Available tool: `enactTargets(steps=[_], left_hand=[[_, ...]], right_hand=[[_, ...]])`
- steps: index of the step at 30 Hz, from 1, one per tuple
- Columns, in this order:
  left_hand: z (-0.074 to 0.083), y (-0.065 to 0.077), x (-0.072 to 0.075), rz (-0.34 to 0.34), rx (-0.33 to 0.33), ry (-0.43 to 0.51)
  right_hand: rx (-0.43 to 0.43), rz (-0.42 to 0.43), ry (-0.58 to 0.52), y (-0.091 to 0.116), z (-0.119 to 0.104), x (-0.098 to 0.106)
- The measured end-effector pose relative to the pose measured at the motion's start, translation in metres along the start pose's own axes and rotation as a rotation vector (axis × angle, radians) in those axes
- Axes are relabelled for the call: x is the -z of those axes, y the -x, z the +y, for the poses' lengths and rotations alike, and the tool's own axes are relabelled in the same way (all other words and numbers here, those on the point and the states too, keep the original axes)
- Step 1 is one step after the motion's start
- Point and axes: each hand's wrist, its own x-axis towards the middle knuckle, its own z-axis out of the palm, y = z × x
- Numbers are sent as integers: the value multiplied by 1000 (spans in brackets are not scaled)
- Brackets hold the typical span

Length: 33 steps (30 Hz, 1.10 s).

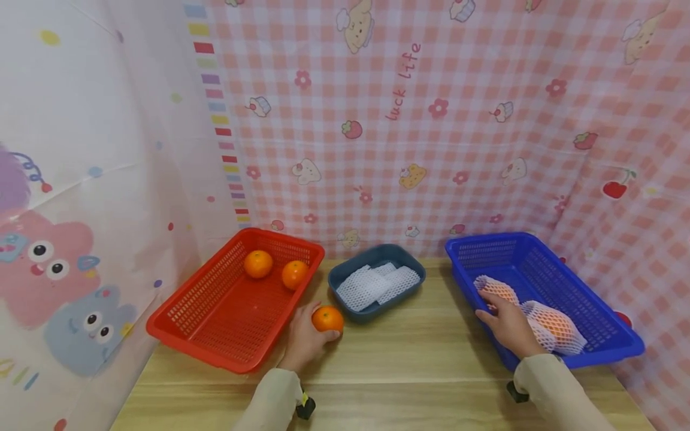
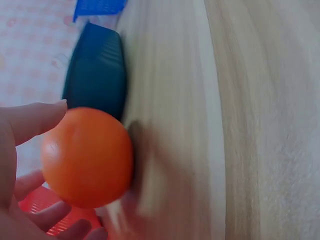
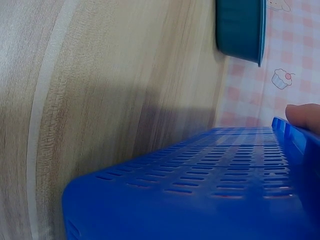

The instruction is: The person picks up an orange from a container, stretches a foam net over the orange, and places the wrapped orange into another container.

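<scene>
My left hand [image 1: 306, 335] holds an orange [image 1: 327, 319] between thumb and fingers, beside the red basket [image 1: 215, 353] and in front of the dark teal tray [image 1: 345, 263]. In the left wrist view the thumb lies along one side of this orange [image 2: 87, 157], with fingers around the other. My right hand [image 1: 509, 326] reaches over the near left rim of the blue basket [image 1: 598, 299], its extended fingers at an orange in a white foam net [image 1: 498, 288]. Some of its fingers are hidden. Another foam-netted orange [image 1: 557, 328] lies nearer in the basket. The right wrist view shows only the thumb [image 3: 305, 117], by the rim.
Two bare oranges [image 1: 259, 264] sit in the red basket's far part. Several white foam nets [image 1: 366, 287] lie in the teal tray, between the baskets. All stand on a wooden table [image 1: 399, 365]. A pink checked cloth [image 1: 377, 149] hangs behind.
</scene>
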Motion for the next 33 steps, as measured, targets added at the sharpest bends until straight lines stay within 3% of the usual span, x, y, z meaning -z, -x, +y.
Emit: enactTargets(steps=[4,8,11,14,18,21,24,27,31,33], left_hand=[[11,12,8,33,-62,11],[22,21,20,81,-182,49],[27,22,33,151,-281,95],[26,18,46,228,-326,105],[17,8,61,255,-248,26],[11,1,68,181,-152,-47],[8,-3,73,82,-98,-109],[6,-5,75,32,-87,-141],[3,-5,78,40,-97,-154],[2,-6,77,45,-109,-159]], right_hand=[[10,3,1,0,0,2],[12,7,4,0,1,3],[9,5,4,1,1,4],[2,2,6,2,1,4],[-12,-12,2,4,-1,5],[-15,-17,5,4,-3,4],[-13,-18,13,2,-4,3],[-4,-33,25,-2,-5,3],[12,-75,62,-11,-13,6],[29,-57,106,-15,-19,8]])
